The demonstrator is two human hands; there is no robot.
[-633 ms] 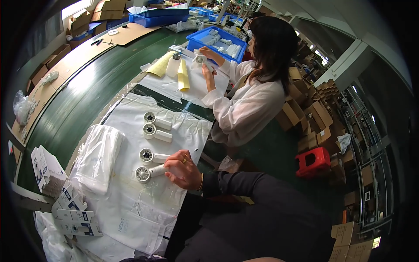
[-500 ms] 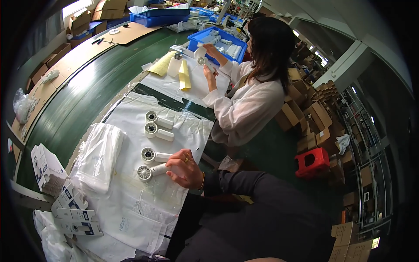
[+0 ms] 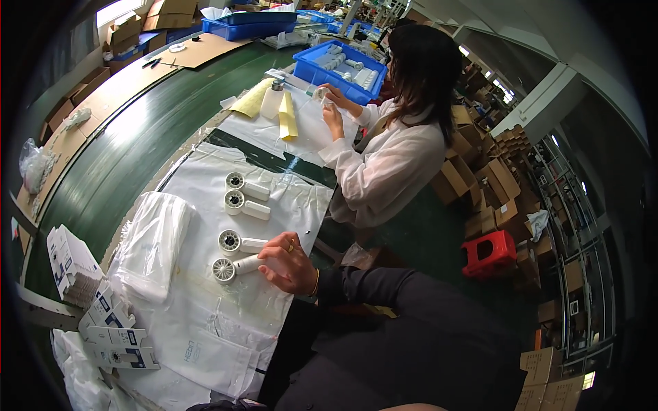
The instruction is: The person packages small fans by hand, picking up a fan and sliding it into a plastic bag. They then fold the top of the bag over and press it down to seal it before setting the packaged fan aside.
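Under the right hand (image 3: 290,265), one white fan (image 3: 242,266), handle end hidden.

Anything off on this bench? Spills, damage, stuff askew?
Two untidy spots: a few cartons sprawl at lower left, out of line with the neater carton stack beside them, and the white sheet under the fans is creased. No obvious spill or breakage; fine cracks wouldn't show.

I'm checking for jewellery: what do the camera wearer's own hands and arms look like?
The right hand is ungloved, with a gold-coloured ring and a thin gold-coloured wristband. A dark long sleeve covers that arm nearly to the wrist. The left hand is out of view.
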